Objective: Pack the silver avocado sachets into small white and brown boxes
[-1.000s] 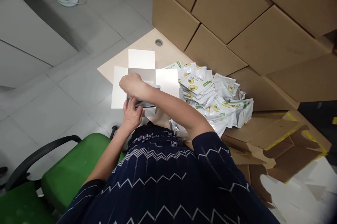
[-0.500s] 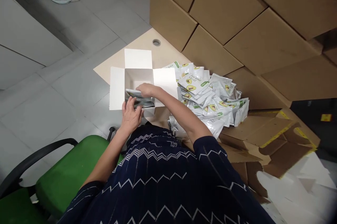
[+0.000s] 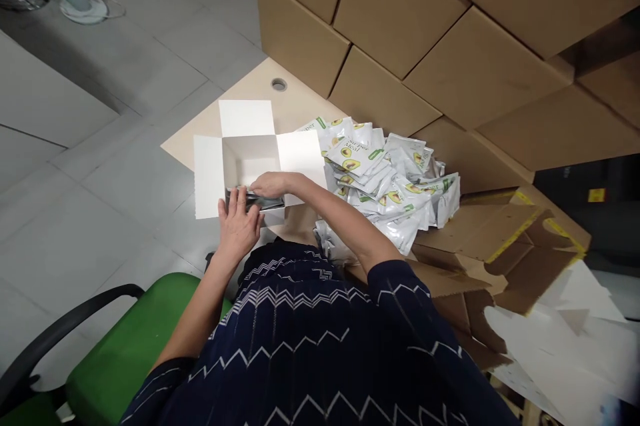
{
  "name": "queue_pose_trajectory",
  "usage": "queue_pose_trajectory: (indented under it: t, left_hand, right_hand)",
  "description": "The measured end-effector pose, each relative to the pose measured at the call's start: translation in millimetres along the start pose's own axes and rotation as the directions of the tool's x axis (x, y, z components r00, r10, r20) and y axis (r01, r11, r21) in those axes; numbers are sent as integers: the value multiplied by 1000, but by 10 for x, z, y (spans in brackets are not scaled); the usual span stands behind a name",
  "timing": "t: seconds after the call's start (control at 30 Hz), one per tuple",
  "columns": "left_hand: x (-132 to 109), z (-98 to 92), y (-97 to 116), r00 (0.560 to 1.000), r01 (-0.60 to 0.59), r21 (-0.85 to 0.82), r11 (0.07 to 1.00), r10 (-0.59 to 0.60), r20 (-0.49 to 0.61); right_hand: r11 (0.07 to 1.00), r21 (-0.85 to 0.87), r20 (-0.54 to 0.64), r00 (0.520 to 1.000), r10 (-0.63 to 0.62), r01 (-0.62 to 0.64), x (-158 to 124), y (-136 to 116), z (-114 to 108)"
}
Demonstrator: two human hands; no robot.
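A white carton (image 3: 210,179) stands on the table with its flaps folded out. Inside, packed against the wall nearest me, are several flat sachets (image 3: 273,202). My left hand (image 3: 237,229) rests at the carton's near left corner, its fingers stretched over the rim onto the sachets. From the right, my right hand (image 3: 273,184) reaches into the carton and lies against the sachets' top edges; its fingertips are mostly hidden. Right of the carton lies a heap of white sachets (image 3: 360,153) printed with avocados.
Stacked brown cartons (image 3: 400,19) form a wall behind the heap. An opened brown carton (image 3: 465,233) and white cardboard pieces (image 3: 565,339) are at the right. A green chair (image 3: 135,339) stands at my left. The table (image 3: 250,86) has a round cable hole (image 3: 279,85).
The sachets that stood up by my right hand now sit lower, against the near wall. My right hand has moved toward me within the carton. The whole view has shifted slightly.
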State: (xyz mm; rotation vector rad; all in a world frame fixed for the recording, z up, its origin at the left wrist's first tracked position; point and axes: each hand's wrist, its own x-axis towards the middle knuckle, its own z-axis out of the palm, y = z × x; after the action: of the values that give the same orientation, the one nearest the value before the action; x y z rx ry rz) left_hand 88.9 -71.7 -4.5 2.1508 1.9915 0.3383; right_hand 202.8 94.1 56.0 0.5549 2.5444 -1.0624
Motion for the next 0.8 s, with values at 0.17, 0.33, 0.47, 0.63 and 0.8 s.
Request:
queue_pose_trajectory:
  t: [0.17, 0.33, 0.47, 0.63, 0.8]
  left_hand:
    - [22, -22, 4, 1000, 6, 6, 1000, -6, 16]
    - [20, -19, 1, 1000, -2, 21, 1000, 2, 7]
    - [20, -2, -9, 1000, -10, 20, 1000, 10, -3]
    - [21, 1, -14, 1000, -9, 12, 1000, 9, -6]
    - [13, -11, -7, 1000, -18, 22, 1000, 18, -4]
  right_hand:
    - [940, 340, -421, 899, 118, 36, -518, 299, -174]
    - [827, 214, -514, 660, 548, -520, -1380, 1049, -240]
    - [499, -38, -253, 491, 833, -866, -1854, 1561, 60]
    - [570, -47, -285, 558, 780, -821, -2053, 1899, 441]
    - [662, -5, -402, 608, 684, -749, -2098, 1931, 480]
